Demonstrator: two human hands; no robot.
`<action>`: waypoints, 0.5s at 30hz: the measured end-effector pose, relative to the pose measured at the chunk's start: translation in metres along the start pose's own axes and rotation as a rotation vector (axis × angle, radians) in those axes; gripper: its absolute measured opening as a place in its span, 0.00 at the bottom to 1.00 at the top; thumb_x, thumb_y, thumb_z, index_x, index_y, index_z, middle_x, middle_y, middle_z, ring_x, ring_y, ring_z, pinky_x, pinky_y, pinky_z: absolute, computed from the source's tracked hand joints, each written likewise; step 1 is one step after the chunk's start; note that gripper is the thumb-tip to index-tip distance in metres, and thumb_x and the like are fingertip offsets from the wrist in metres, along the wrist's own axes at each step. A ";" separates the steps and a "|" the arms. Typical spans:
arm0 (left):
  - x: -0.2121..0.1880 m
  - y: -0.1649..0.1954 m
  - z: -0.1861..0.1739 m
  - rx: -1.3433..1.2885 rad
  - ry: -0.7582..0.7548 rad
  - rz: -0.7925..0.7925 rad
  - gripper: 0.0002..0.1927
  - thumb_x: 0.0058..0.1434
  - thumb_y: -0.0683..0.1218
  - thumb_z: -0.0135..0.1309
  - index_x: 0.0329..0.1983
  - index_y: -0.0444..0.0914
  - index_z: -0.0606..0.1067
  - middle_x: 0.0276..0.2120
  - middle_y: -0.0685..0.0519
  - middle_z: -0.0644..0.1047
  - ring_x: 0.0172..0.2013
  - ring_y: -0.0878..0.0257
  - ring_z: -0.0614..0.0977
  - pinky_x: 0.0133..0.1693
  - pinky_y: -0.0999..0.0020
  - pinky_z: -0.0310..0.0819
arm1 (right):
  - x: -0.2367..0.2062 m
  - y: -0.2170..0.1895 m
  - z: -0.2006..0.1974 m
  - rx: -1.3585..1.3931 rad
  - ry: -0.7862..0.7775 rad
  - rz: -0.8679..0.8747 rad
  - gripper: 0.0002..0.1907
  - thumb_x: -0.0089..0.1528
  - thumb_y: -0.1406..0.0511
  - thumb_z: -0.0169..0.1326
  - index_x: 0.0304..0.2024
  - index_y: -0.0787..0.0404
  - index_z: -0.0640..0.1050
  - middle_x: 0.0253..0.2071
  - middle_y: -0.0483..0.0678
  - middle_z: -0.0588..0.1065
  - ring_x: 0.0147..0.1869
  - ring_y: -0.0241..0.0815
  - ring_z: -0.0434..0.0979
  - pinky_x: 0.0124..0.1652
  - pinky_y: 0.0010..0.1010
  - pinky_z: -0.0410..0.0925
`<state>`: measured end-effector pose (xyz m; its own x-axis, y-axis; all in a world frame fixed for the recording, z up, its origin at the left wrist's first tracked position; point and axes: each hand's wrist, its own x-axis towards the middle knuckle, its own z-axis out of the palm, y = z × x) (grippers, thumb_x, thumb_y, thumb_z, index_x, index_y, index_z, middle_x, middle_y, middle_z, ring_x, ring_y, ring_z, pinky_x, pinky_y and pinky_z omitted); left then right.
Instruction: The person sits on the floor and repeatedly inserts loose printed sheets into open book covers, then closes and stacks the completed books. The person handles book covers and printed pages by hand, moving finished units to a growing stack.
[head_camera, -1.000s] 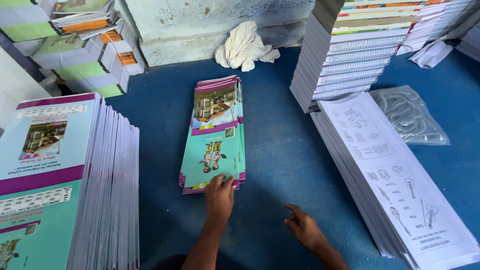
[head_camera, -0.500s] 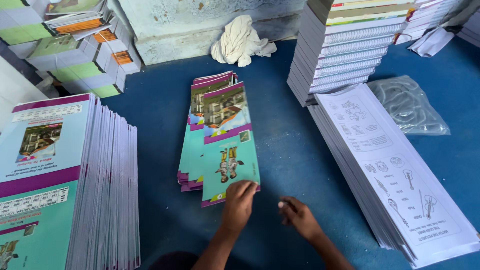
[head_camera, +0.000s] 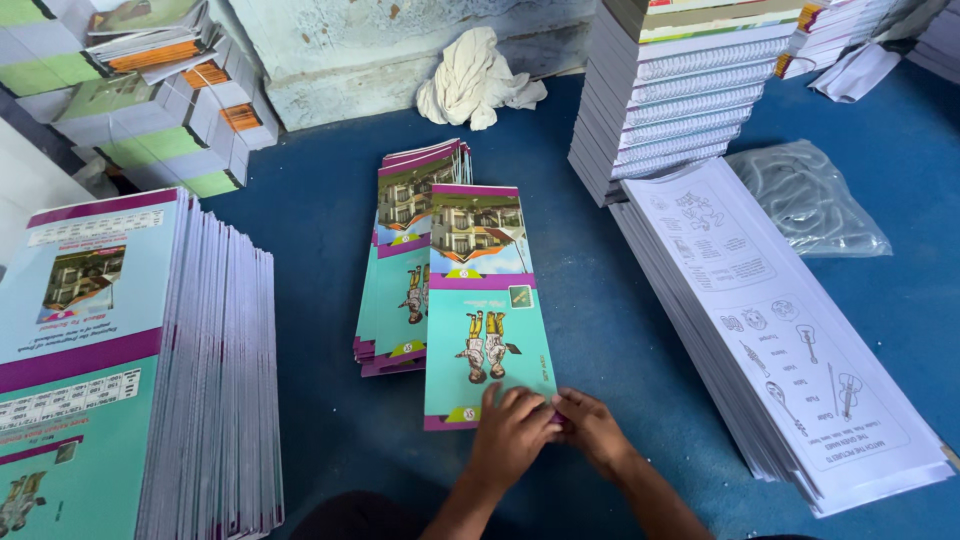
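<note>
A teal and purple printed cover sheet (head_camera: 482, 300) lies on the blue floor, slid to the right off a small stack of the same covers (head_camera: 400, 250). My left hand (head_camera: 512, 432) presses on the near edge of this sheet. My right hand (head_camera: 592, 428) pinches the same near edge at its right corner. Both hands touch each other at the sheet's bottom corner.
A tall leaning stack of matching covers (head_camera: 130, 370) stands at the left. White printed sheets (head_camera: 780, 330) are stacked at the right, with spiral-bound books (head_camera: 680, 90) behind them. A clear plastic bag (head_camera: 810, 200) and a white cloth (head_camera: 475, 80) lie further back on the blue floor (head_camera: 310, 220).
The top cover has been drawn off the small stack toward me and to the right. My right hand came in from the bare floor to join my left on the sheet's near edge.
</note>
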<state>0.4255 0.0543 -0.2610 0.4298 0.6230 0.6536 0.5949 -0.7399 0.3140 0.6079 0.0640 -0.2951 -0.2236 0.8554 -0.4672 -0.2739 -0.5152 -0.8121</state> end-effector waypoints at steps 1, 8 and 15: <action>0.001 -0.001 -0.002 -0.002 0.026 0.002 0.13 0.57 0.53 0.62 0.35 0.39 0.80 0.38 0.53 0.78 0.47 0.54 0.78 0.56 0.38 0.57 | 0.000 0.000 0.001 0.028 -0.010 -0.004 0.22 0.67 0.60 0.47 0.60 0.66 0.72 0.46 0.51 0.81 0.46 0.41 0.82 0.48 0.37 0.75; 0.003 -0.047 -0.041 0.352 0.318 -0.361 0.12 0.60 0.49 0.56 0.43 0.39 0.80 0.43 0.47 0.79 0.47 0.48 0.79 0.54 0.47 0.63 | 0.007 0.008 -0.013 -0.185 0.201 0.118 0.19 0.70 0.61 0.44 0.57 0.65 0.75 0.33 0.51 0.75 0.33 0.41 0.76 0.40 0.36 0.74; -0.018 -0.081 -0.040 -0.924 0.132 -1.382 0.21 0.66 0.53 0.56 0.50 0.31 0.79 0.31 0.45 0.77 0.31 0.55 0.76 0.32 0.60 0.68 | 0.017 0.021 -0.023 -0.328 0.187 0.130 0.17 0.69 0.60 0.49 0.48 0.68 0.80 0.30 0.48 0.73 0.30 0.39 0.74 0.35 0.34 0.74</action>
<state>0.3421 0.0922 -0.2705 -0.1276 0.9034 -0.4094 -0.1434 0.3916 0.9089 0.6199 0.0691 -0.3283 -0.0545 0.7949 -0.6043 0.0655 -0.6011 -0.7965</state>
